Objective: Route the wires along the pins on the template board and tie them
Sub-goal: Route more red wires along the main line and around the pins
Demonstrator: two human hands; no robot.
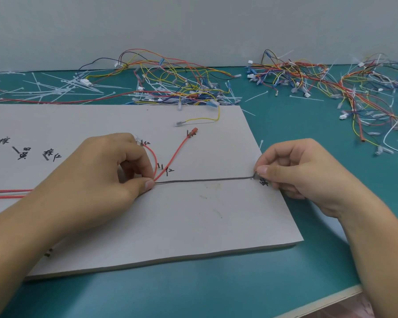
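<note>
A grey template board (193,226) with small metal pins and handwritten labels lies on the teal table. A grey wire (205,180) runs straight across it between my hands. My left hand (97,175) pinches the grey wire together with two red wires (170,157) where they meet. The red wires fan up to pins (160,166) and one ends in a red terminal (194,130). My right hand (292,171) pinches the grey wire's end at a pin near the board's right edge. More red wire (7,193) trails left.
Two heaps of coloured wire harnesses (177,86) (331,83) lie along the back of the table, with white cable ties (55,88) scattered at the back left. A yellow wire (202,120) reaches onto the board's far edge. The table's front edge (331,301) is near right.
</note>
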